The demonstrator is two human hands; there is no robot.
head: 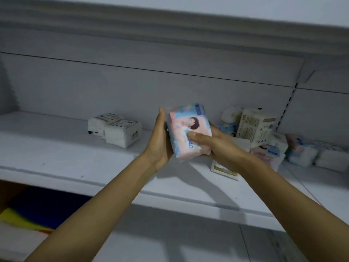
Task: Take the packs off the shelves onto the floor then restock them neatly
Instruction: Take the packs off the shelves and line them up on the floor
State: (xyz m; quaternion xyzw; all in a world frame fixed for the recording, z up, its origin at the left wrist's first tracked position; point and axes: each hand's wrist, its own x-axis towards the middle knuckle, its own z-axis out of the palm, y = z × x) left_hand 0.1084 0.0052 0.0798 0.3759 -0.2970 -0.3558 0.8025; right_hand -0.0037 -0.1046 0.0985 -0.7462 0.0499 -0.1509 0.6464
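Both my hands hold a pink and blue pack (186, 129) above the white shelf (62, 157). My left hand (159, 140) presses flat against the pack's left side. My right hand (215, 146) grips it from below and the right, thumb across its front. White packs (117, 129) lie in a small stack on the shelf to the left. A jumble of white, pink and blue packs (264, 137) lies on the shelf to the right, partly hidden behind my right hand.
The shelf's back panel (132, 87) rises behind the packs, with a slotted upright (290, 103) at the right. Another shelf (170, 21) hangs overhead. A lower shelf (170, 233) sits below, with a yellow and blue item (28, 214) at lower left.
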